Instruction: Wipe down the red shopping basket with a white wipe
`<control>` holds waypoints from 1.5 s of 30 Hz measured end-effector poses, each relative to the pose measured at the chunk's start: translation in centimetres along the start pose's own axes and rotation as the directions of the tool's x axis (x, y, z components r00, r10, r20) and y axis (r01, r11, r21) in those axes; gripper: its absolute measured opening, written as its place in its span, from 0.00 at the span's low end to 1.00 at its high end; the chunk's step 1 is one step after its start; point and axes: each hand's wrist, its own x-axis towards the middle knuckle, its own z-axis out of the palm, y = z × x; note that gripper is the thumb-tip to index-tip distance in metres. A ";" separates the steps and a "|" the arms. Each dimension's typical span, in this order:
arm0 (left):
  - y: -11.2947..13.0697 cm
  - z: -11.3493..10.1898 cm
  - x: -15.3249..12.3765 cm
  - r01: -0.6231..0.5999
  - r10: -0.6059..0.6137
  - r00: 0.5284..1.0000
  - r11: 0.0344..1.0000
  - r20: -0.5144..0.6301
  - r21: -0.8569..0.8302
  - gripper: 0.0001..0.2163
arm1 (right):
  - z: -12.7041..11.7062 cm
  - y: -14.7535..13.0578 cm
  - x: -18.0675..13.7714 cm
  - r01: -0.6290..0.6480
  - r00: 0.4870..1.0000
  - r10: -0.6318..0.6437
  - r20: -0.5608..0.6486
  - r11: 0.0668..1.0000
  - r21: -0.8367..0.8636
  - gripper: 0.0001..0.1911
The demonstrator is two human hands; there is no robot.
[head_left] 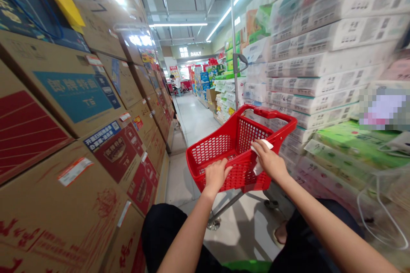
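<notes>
The red shopping cart (241,156) stands just ahead of the person, with the near side of its basket under both hands. It rests on small wheels (214,224), so the likeliest trouble is rolling: a harder press or a sideways shove from either hand could make it swivel or slide away. If it swung to the right of the hands, its handle (283,117) could bump the tall stack of white packs (320,81) close by and perhaps unsettle it. The cardboard boxes (57,204) to the left of the hands stand farther from the basket, so a knock there seems less likely. The white cloth (259,168) could also catch in the lattice holes or slip off the rim if the right hand's hold loosened.

The left hand (218,175) lies over the near rim, palm down, fingers bent across the edge and thumb spread out toward the right hand; it holds only the basket, and how tightly I cannot tell. The right hand (268,158) is partly curled, its fingers holding the cloth against the rim, with one end showing above the fingers and another hanging below them. Both forearms reach forward, nearly straight, from between dark-clad knees (166,226), which suggests a low seated or squatting posture. The hands are near each other but apart, the right one nearer the handle.
</notes>
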 end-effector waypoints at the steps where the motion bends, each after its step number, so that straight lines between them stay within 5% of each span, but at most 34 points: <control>1: 0.0 0.1 0.0 -0.002 0.002 1.000 1.000 -0.003 0.002 0.16 | 0.4 -1.1 -0.4 0.018 1.000 -0.018 0.011 1.000 0.018 0.36; 6: 0.0 0.2 0.0 -0.001 0.001 1.000 1.000 0.024 0.007 0.17 | 0.8 -2.9 -1.4 0.134 0.989 -0.137 0.061 0.990 0.049 0.41; 15: -0.2 0.3 0.0 -0.026 0.026 1.000 0.999 -0.001 0.035 0.17 | -1.8 5.5 0.6 -0.032 0.999 0.032 -0.005 0.999 -0.022 0.41; 19: 0.0 0.2 0.1 -0.026 0.026 1.000 0.998 0.015 0.050 0.17 | -0.6 2.8 -0.2 -0.065 0.998 0.065 -0.013 0.998 0.001 0.39; 24: 0.2 0.0 0.1 -0.012 0.010 0.999 0.998 0.036 0.069 0.17 | 1.1 -1.4 -1.7 0.102 0.994 -0.102 0.050 0.995 0.006 0.42; 33: 0.0 -0.1 -0.4 -0.016 0.014 0.999 0.997 0.029 0.070 0.17 | -1.0 4.8 0.6 0.003 1.000 -0.002 0.015 0.998 -0.067 0.39; 37: 0.5 0.0 -0.5 -0.004 0.001 1.000 0.996 0.031 0.089 0.17 | 0.4 1.3 -0.1 -0.012 1.000 0.012 0.020 1.000 -0.012 0.36; 41: 0.7 -0.2 -0.6 -0.015 0.013 1.000 0.996 0.028 0.091 0.17 | 1.6 -2.6 -1.4 0.133 0.989 -0.135 0.061 0.991 0.023 0.39; 45: 0.3 -0.5 -0.8 -0.023 0.020 0.999 0.996 0.035 0.090 0.17 | 0.8 -0.7 -1.0 0.174 0.982 -0.172 0.082 0.985 -0.013 0.40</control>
